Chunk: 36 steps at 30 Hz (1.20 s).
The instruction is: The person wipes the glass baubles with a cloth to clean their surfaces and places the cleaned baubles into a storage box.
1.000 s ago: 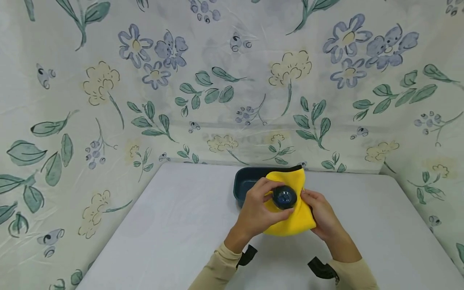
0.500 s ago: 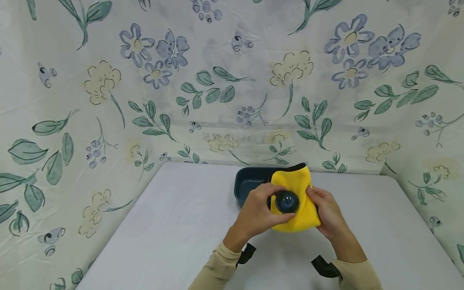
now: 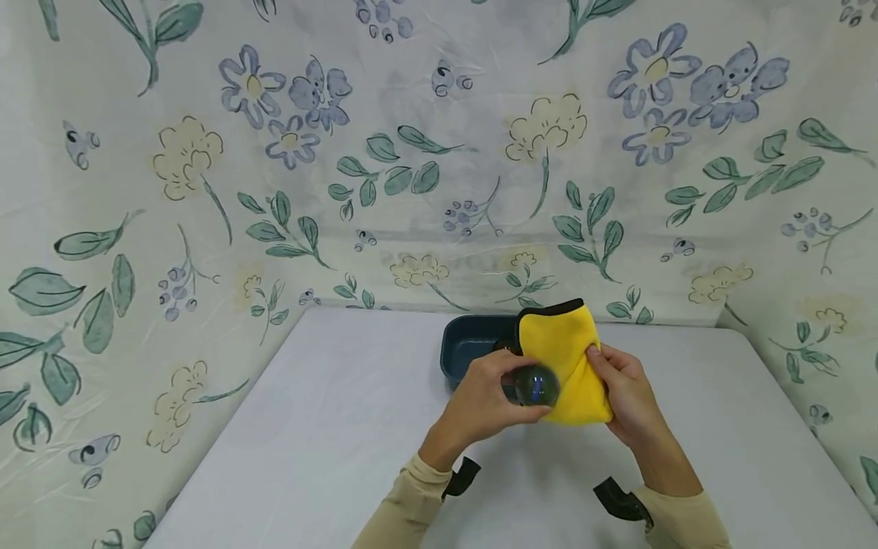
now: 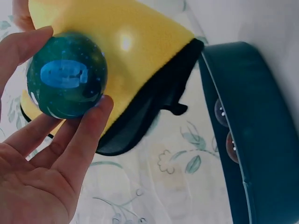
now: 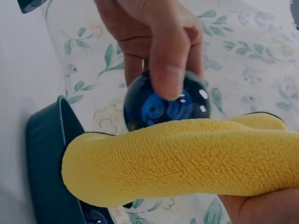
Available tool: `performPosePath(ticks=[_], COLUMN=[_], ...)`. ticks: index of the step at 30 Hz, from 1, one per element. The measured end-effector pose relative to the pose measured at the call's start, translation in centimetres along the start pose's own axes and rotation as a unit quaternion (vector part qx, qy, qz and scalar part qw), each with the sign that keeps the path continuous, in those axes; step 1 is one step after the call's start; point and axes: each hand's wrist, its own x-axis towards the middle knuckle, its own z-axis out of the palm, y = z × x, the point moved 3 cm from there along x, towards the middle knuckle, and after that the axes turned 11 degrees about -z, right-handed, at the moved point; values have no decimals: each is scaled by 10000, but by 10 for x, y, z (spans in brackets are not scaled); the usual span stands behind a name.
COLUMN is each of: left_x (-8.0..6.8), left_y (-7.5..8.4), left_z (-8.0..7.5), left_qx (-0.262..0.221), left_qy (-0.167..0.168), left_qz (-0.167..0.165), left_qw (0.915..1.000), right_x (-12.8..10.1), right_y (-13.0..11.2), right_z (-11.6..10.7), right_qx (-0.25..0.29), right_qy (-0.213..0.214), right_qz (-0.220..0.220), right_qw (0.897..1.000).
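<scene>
My left hand (image 3: 483,396) pinches a glossy glass ball (image 3: 538,386) between thumb and fingertips. In the left wrist view the ball (image 4: 67,74) looks translucent blue-green with a bright blue reflection. A yellow fleecy cloth (image 3: 565,343) with black edging hangs from my right hand (image 3: 631,396), which grips its right side with the thumb in front. The cloth (image 5: 182,163) covers the lower edge of the ball in the right wrist view. Whether ball and cloth touch, I cannot tell. Most of the right fingers are hidden behind the cloth.
Behind the hands a dark teal rectangular tub (image 3: 458,347) stands on the white table (image 3: 329,412). Dark, shiny round balls (image 4: 232,147) show inside it. A floral-patterned curtain (image 3: 411,213) rises behind the table's far edge and surrounds its sides.
The right hand and cloth have shifted right and slightly up. The ball was over the cloth's middle and now sits at its lower left edge. More of the tub shows.
</scene>
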Motion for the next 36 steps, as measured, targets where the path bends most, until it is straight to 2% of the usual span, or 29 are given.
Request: performPosePath(ticks=[8, 10, 16, 22, 27, 32, 36], left_x=[2, 3, 8, 12, 15, 17, 21], left_y=[-11, -15, -32, -53, -74, -95, -107], left_z=[-2, -3, -10, -23, -31, -35, -36], left_qx=[744, 721, -57, -621, -1106, -1712, -1757], left_qy=[391, 414, 283, 485, 723, 797, 754], left_qz=[-103, -182, -641, -1011, -1263, -1581, -1782], left_qw=[9964, 9964, 9975, 9918, 9832, 9692, 9652], right_x=[-2, -3, -2, -3, -4, -6, -6], right_y=[-4, -5, -8, -15, -20, -26, -31], right_z=[3, 2, -9, -21, -29, -38, -44], right_qx=[3, 27, 234, 674, 1210, 1678, 1989], right_qy=[9, -40, 29, 187, 288, 323, 326], right_qz=[44, 27, 34, -18, -237, -478, -631], right_qw=[10000, 10000, 9997, 9975, 9920, 9841, 9774])
